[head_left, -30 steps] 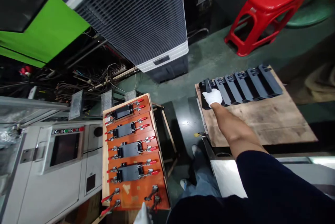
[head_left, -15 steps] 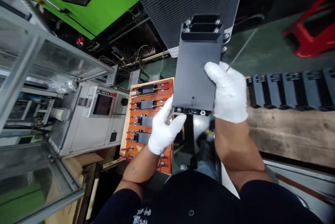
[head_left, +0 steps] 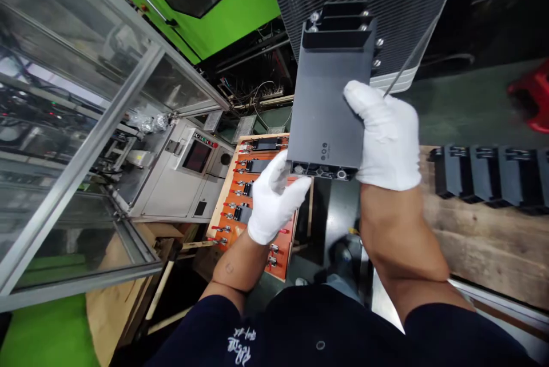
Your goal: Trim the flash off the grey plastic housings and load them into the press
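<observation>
Dim in here, though the white gloves (head_left: 388,141) catch light. Pale glare marks the floor (head_left: 341,210); the red stool (head_left: 534,95) is blurred

Gray parts (head_left: 486,175) atop wooden board (head_left: 480,235)

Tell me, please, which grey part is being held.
The grey part in the right hand, before the ribbed grille; the others rest on the wooden board or the orange fixture.

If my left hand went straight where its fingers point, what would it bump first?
Probably the lower end of the gray part that your right hand holds. The left hand's fingers reach its lower left corner; they may already touch it, but depth is unclear.
</observation>
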`<state>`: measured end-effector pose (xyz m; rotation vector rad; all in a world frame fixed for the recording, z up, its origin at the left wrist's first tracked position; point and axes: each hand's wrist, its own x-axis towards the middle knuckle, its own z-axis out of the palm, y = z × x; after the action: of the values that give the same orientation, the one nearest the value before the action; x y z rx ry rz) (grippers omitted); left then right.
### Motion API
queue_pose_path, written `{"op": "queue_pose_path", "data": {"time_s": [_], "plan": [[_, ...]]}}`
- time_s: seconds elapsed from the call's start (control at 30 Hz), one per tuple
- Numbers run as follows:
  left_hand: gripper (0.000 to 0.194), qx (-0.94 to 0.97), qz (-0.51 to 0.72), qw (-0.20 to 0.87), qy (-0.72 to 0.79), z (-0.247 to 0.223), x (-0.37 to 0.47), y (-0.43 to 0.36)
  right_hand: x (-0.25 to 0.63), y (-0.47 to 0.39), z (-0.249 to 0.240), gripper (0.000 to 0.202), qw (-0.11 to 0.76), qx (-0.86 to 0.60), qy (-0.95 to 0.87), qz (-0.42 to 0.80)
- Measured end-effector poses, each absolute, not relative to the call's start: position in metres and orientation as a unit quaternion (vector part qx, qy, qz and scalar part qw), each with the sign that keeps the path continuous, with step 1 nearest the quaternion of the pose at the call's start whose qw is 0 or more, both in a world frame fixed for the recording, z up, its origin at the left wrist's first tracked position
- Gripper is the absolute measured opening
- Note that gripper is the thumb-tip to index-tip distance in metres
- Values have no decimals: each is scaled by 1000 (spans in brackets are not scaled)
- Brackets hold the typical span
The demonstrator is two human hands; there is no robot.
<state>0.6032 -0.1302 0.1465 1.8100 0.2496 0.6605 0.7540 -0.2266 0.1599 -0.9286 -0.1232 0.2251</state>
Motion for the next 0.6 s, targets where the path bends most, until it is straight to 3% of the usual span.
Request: {"op": "queue_pose_path", "data": {"time_s": [0.33, 0.47, 0.6], "plan": [[38, 749, 363, 541, 123, 148, 580, -133, 730, -225, 170, 17, 884, -445, -96, 105], [36, 768, 301, 556, 105, 158, 569, -121, 720, -224, 169, 15, 869, -456, -145, 125], [35, 781, 247, 561, 115, 173, 570, -106, 711, -212, 172, 24, 828, -465, -226, 219]]}}
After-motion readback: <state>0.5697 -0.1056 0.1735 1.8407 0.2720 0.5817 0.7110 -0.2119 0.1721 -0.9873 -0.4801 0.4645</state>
